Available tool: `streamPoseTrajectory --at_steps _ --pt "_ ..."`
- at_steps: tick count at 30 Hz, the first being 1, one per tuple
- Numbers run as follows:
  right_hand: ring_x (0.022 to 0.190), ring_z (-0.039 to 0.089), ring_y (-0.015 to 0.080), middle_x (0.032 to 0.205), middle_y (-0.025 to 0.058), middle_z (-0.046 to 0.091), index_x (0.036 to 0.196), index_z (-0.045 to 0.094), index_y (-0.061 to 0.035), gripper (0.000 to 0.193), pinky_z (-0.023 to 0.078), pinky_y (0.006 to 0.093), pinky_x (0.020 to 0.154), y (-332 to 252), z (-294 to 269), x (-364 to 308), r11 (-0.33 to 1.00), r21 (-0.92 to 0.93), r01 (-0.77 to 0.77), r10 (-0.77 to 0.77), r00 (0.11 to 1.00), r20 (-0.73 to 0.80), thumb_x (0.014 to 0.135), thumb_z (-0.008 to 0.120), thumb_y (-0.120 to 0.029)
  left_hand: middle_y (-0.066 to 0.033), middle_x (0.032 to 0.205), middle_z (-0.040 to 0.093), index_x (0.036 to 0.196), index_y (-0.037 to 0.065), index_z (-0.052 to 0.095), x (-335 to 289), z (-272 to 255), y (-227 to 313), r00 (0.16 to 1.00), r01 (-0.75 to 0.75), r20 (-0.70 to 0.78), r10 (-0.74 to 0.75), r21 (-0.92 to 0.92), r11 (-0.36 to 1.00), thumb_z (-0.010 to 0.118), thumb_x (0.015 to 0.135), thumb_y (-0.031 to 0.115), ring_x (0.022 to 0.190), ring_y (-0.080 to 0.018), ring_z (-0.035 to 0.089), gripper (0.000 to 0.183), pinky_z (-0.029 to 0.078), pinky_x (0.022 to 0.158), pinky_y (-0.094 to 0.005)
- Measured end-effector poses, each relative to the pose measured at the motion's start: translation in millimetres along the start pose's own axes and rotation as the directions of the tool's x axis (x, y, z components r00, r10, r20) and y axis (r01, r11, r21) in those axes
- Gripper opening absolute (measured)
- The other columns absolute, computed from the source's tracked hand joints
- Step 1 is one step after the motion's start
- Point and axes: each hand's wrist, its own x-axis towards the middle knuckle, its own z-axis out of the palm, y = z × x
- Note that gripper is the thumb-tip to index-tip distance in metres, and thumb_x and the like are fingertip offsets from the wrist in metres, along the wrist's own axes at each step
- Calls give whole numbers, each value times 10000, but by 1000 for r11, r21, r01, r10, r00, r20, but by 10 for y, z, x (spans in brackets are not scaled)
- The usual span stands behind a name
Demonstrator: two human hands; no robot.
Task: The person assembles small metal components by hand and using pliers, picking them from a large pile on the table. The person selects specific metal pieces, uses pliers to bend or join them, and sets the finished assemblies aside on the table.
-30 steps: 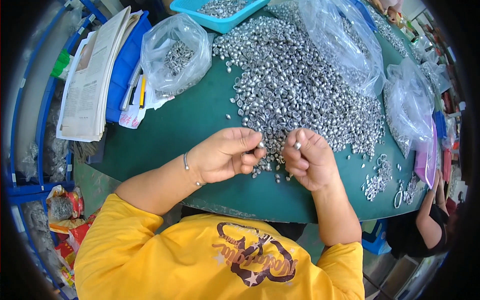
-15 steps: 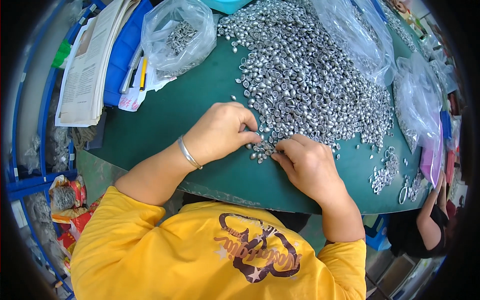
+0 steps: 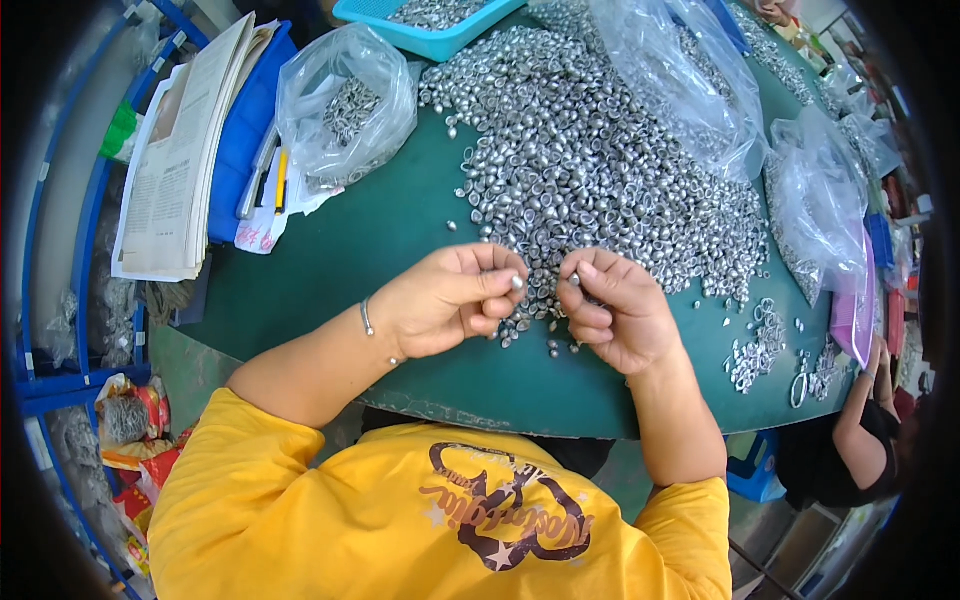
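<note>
A wide heap of small silvery metal cups (image 3: pixel 610 170), rounded and hollow on one side, spreads over the green table (image 3: pixel 330 270). My left hand (image 3: pixel 450 300) is closed, with a small metal cup (image 3: pixel 517 283) pinched between thumb and forefinger. Facing it, my right hand (image 3: pixel 622 308) is closed too and pinches another small metal piece (image 3: pixel 575 280), mostly covered by the fingers. Both hands are raised over the near edge of the heap, a short gap between them. Several loose cups (image 3: pixel 510 335) lie below and between the hands.
At the back left are a clear bag of metal pieces (image 3: pixel 345 110), a yellow pen (image 3: pixel 281 180) and stacked papers (image 3: pixel 180 150). A turquoise tray (image 3: pixel 440 42) stands behind the heap. Linked metal rings (image 3: pixel 757 345) and filled plastic bags (image 3: pixel 815 210) lie right, near another person's arm (image 3: pixel 865 420).
Both hands have risen from the loose cups at the heap's edge and turned their fingers upward, each now pinching a small piece. My view has shifted slightly, showing more of the turquoise tray.
</note>
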Motion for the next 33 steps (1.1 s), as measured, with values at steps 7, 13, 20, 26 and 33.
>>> streamPoseTrajectory --at_steps 7,13,20,26,33 --pt "418 311 49 661 75 511 908 504 -18 170 243 170 362 37 -1 -2 1000 -10 -1 1 1000 20 912 459 -182 -64 844 528 1012 14 541 9 -7 -74 999 26 23 -26 4 1000 513 863 47 633 -70 451 155 380 517 -178" --pt "373 287 63 550 75 503 797 536 -21 221 237 205 353 60 10 -9 991 -68 116 -114 993 27 897 445 -196 -95 869 546 994 -12 544 -17 -26 -35 1000 -5 15 5 37 999 515 823 36 632 -87 476 180 387 489 -183" --pt "603 579 298 717 116 592 803 634 -74 76 476 362 541 235 107 20 -323 -923 208 -514 781 356 736 628 -110 49 645 532 839 11 610 -60 90 200 849 -172 -88 521 887 430 629 770 52 579 -25 463 82 389 520 -174" --pt "521 549 173 644 74 575 797 604 -37 82 431 288 462 197 117 28 66 -962 266 -509 838 197 788 586 -116 -71 689 532 808 51 651 -28 11 2 837 -207 296 460 950 -234 683 695 65 637 -211 547 118 442 580 -296" --pt "550 511 68 659 1 586 790 636 9 90 407 201 484 -10 92 -71 444 -888 123 -425 901 -88 782 582 -63 -91 698 514 837 49 643 -29 18 -36 825 -216 358 437 914 -343 673 695 61 667 -241 548 146 447 595 -319"
